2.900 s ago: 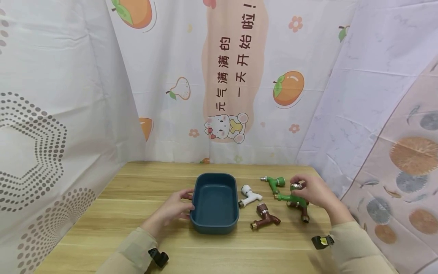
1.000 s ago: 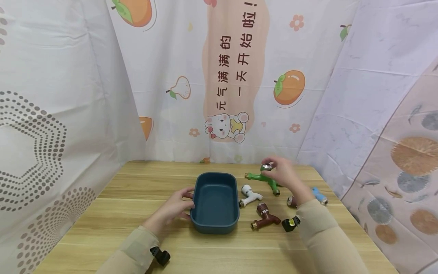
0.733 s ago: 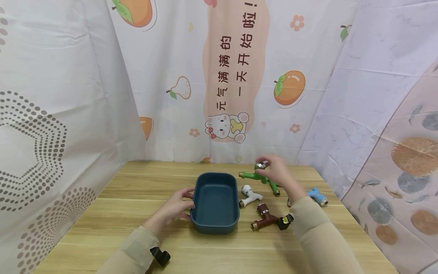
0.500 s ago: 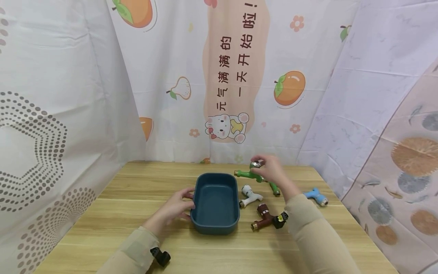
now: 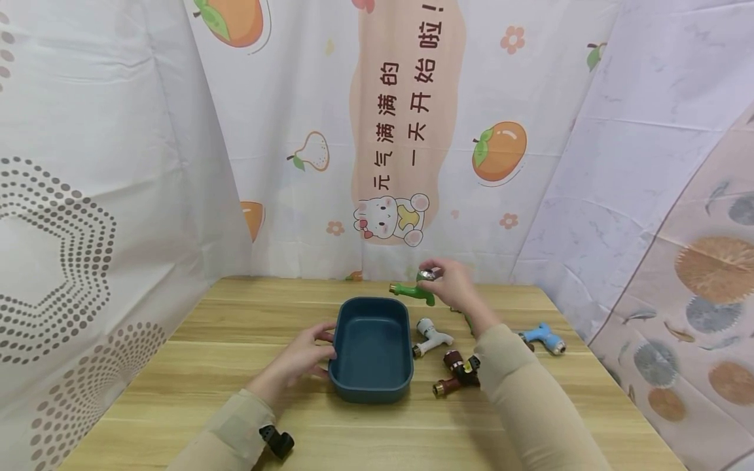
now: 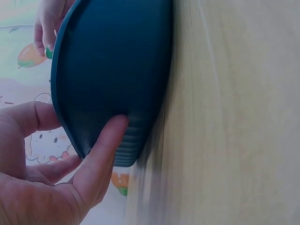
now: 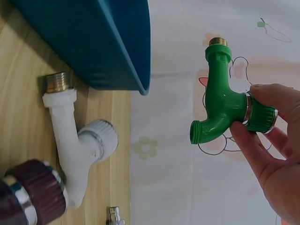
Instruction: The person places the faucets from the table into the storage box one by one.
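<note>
A dark blue rectangular bin (image 5: pixel 371 396) sits on the wooden table in front of me. My left hand (image 5: pixel 303 353) rests against its left side; in the left wrist view, fingertips touch the outer wall (image 6: pixel 110 70) and rim. My right hand (image 5: pixel 450 284) pinches a green tap (image 5: pixel 415 291) by its ribbed knob, aloft beyond the bin's far right corner. The right wrist view shows this tap (image 7: pixel 220 103) with its brass thread pointing up. Close to the bin's right side lies a white tap (image 5: pixel 432 338). Beneath my right wrist is a dark red tap (image 5: pixel 450 386), partly covered.
Farther right lies a blue tap (image 5: pixel 544 337), with a bit of another dark red one beside it. Another green tap (image 5: pixel 469 322) is mostly hidden behind my right forearm. Printed curtains (image 5: pixel 306 248) enclose the table's back and sides.
My right hand has carried the green tap leftward from the table's right side, past the other green tap, toward the bin. My left hand and the bin stay put.
</note>
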The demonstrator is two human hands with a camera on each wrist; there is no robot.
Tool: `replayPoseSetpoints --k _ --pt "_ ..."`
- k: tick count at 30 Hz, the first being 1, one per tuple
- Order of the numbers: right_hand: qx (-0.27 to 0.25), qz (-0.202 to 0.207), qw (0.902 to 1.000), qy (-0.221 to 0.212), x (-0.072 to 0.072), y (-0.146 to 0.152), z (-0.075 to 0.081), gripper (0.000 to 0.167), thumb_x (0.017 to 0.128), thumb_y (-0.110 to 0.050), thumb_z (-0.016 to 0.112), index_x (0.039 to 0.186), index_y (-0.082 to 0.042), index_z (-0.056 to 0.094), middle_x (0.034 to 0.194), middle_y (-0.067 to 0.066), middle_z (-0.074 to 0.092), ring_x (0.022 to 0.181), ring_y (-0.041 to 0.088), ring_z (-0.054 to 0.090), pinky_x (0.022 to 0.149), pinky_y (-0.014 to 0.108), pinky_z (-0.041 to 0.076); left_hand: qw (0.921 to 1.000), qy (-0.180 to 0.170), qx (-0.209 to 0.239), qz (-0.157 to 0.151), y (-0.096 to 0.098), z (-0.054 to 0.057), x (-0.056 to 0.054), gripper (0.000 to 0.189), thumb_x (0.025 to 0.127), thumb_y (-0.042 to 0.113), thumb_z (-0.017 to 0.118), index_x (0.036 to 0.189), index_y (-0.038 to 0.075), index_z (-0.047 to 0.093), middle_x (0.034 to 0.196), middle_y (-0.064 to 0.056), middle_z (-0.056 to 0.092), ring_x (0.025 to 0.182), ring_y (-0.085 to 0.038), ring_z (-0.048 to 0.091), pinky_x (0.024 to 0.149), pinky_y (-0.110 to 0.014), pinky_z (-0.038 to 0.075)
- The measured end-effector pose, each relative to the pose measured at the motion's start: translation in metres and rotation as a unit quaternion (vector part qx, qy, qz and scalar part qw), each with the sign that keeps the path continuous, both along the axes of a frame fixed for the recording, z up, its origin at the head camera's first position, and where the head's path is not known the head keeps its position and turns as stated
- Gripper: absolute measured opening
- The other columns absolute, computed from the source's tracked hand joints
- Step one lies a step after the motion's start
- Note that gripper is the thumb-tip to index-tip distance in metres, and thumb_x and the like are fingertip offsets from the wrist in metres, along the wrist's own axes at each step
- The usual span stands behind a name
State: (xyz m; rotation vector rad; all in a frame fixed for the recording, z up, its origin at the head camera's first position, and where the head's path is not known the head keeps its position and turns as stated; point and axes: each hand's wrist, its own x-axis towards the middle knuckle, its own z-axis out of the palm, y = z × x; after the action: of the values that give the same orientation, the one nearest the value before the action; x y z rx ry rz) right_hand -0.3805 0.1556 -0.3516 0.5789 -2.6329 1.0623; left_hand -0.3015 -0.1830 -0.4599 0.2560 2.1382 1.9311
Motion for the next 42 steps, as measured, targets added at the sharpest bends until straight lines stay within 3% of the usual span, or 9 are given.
replayPoseSetpoints --k 20,42 --pt "-0.037 0.007 0.9992 -0.012 -0.011 -0.04 0.001 0.031 0.087 -0.015 0.08 0.116 -0.008 0.072 0.109 0.007 0.069 0.098 0.026 0.065 0.076 0.039 0.057 1.0 -0.004 -0.001 0.001 -0.001 0.0 0.001 0.071 0.089 -0.005 0.06 0.156 0.001 0.034 0.138 -0.031 0.042 0.096 -0.035 0.064 0.065 -0.051 0.061" --pt "-0.034 0.014 0.9992 -0.013 -0.019 -0.08 0.003 0.027 0.086 -0.015 0.082 0.111 -0.011 0.072 0.107 0.003 0.07 0.095 0.022 0.066 0.079 0.037 0.057 1.0 -0.002 -0.003 0.0 0.0 0.001 0.003 0.069 0.091 -0.003 0.06 0.156 0.004 0.036 0.14 -0.03 0.042 0.099 -0.036 0.063 0.067 -0.051 0.061"
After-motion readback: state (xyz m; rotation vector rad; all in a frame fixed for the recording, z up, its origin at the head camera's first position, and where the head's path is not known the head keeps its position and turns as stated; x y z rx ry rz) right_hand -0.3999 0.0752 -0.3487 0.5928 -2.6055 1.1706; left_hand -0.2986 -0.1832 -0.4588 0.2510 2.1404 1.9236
